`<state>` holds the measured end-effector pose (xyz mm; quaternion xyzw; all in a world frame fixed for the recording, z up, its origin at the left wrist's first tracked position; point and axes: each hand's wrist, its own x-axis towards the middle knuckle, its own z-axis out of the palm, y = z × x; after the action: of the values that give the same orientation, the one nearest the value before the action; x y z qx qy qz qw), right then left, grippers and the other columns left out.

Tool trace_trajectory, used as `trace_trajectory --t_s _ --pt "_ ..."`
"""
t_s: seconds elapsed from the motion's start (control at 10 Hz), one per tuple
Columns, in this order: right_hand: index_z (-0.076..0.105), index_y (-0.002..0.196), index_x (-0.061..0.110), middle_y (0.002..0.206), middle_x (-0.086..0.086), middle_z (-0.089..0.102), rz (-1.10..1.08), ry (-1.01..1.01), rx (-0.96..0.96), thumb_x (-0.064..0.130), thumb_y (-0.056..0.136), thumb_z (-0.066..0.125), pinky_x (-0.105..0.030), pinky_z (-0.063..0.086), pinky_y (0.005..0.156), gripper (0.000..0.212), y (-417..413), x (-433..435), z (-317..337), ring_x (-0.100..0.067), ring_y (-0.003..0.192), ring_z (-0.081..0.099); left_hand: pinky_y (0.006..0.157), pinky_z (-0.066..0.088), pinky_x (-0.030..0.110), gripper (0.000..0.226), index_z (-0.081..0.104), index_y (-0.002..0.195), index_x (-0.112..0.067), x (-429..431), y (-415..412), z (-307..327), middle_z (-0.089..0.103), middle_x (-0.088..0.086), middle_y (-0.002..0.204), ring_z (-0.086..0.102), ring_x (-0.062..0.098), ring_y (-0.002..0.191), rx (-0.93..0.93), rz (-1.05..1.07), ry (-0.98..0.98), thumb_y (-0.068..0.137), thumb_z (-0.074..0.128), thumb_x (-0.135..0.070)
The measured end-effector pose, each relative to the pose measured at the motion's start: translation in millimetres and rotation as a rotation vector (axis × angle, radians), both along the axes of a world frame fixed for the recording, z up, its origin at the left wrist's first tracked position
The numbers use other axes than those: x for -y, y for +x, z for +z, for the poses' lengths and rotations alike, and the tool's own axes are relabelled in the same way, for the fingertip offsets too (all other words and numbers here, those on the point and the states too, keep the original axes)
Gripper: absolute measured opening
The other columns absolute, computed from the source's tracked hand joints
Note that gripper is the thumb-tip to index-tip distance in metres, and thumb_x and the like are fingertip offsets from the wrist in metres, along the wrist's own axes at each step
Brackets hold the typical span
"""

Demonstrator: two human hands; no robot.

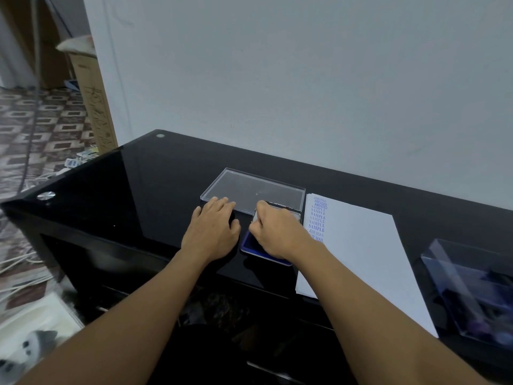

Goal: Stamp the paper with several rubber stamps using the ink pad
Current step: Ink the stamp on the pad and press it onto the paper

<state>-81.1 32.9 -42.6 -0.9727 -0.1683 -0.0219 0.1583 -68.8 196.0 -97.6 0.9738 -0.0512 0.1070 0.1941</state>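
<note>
Paper [361, 259]: white, blue words along edge

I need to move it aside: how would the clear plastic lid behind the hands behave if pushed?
The clear plastic lid looks thin-walled and hollow, so probably light and stiff. It lies flat on the glossy black table, so a nudge would likely slide it rather than tip it. Thin clear plastic may crack if squeezed hard.
</note>
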Motion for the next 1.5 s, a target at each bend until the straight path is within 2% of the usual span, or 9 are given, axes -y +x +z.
trace_trajectory --t_s 0.2,0.3,0.4,0.6,0.8,1.1,1.2,1.4,1.5 --pt "0.038 0.088 0.018 0.081 -0.01 0.06 -0.002 0.009 -0.007 0.031 0.097 0.042 -0.045 0.05 0.067 0.016 0.2 -0.9 0.0 -0.029 0.074 0.057 0.123 0.018 0.049 0.054 0.036 0.153 -0.019 -0.5 0.7 -0.5 0.029 0.0 0.162 0.016 0.019 0.153 -0.005 -0.001 0.004 0.101 0.039 -0.035" --pt "0.032 0.083 0.02 0.077 -0.009 0.055 -0.009 0.02 0.006 0.029 0.098 0.041 -0.038 0.039 0.056 0.02 -2.6 0.7 -2.4 -0.026 0.068 0.051 0.123 0.018 0.049 0.054 0.036 0.153 -0.019 -0.3 0.4 -0.2 0.03 0.0 0.162 0.016 0.018 0.153 -0.003 0.001 0.005 0.102 0.039 -0.035" --pt "0.032 0.084 0.02 0.076 -0.01 0.055 -0.015 0.023 0.023 0.029 0.099 0.041 -0.035 0.032 0.055 0.02 -7.1 2.9 -4.7 -0.025 0.066 0.048 0.123 0.019 0.049 0.054 0.036 0.152 -0.019 -0.1 0.7 -0.3 0.03 0.001 0.162 0.016 0.019 0.153 -0.003 -0.002 0.007 0.102 0.039 -0.035" --pt "0.034 0.087 0.017 0.074 -0.009 0.055 -0.011 0.019 0.025 0.028 0.099 0.041 -0.035 0.034 0.055 0.018 -6.8 1.4 -2.5 -0.025 0.066 0.048 0.122 0.019 0.049 0.053 0.036 0.152 -0.019 0.1 -0.3 0.8 0.03 0.001 0.162 0.017 0.019 0.152 -0.007 -0.003 0.007 0.102 0.04 -0.035" --pt "0.039 0.091 0.016 0.082 -0.01 0.059 -0.028 0.001 0.005 0.031 0.097 0.042 -0.046 0.051 0.069 0.016 -2.5 -1.7 0.1 -0.03 0.076 0.056 0.123 0.018 0.049 0.053 0.036 0.152 -0.018 0.7 -1.4 2.8 0.03 0.001 0.162 0.018 0.018 0.152 -0.007 0.001 0.009 0.102 0.041 -0.035" --pt "0.035 0.09 0.017 0.079 -0.012 0.058 -0.018 0.025 0.023 0.028 0.1 0.041 -0.037 0.037 0.06 0.016 -9.6 1.8 -2.7 -0.028 0.072 0.051 0.122 0.021 0.049 0.053 0.037 0.152 -0.018 0.7 -0.4 1.2 0.032 0.001 0.161 0.02 0.019 0.151 0.004 0.001 0.02 0.101 0.04 -0.035" --pt "0.036 0.09 0.016 0.078 -0.011 0.059 -0.015 0.016 0.019 0.028 0.099 0.041 -0.038 0.04 0.06 0.016 -7.9 1.0 -1.9 -0.029 0.072 0.054 0.122 0.021 0.049 0.053 0.037 0.151 -0.018 0.5 -0.7 1.3 0.033 0.0 0.16 0.02 0.019 0.151 0.003 -0.001 0.02 0.102 0.04 -0.035" --pt "0.04 0.091 0.016 0.083 -0.009 0.059 -0.035 -0.002 -0.005 0.031 0.097 0.041 -0.047 0.052 0.072 0.016 -2.6 -3.0 1.7 -0.031 0.078 0.057 0.122 0.02 0.049 0.053 0.036 0.152 -0.018 0.6 -0.7 2.5 0.031 0.001 0.161 0.019 0.019 0.152 -0.007 0.003 0.023 0.102 0.04 -0.035" --pt "0.039 0.091 0.016 0.083 -0.01 0.059 -0.036 0.0 -0.005 0.031 0.097 0.041 -0.044 0.05 0.069 0.016 -2.8 -2.8 1.2 -0.03 0.077 0.056 0.122 0.02 0.049 0.053 0.036 0.152 -0.018 0.5 -0.9 2.9 0.031 0.001 0.161 0.019 0.019 0.152 -0.007 0.001 0.02 0.102 0.041 -0.036"
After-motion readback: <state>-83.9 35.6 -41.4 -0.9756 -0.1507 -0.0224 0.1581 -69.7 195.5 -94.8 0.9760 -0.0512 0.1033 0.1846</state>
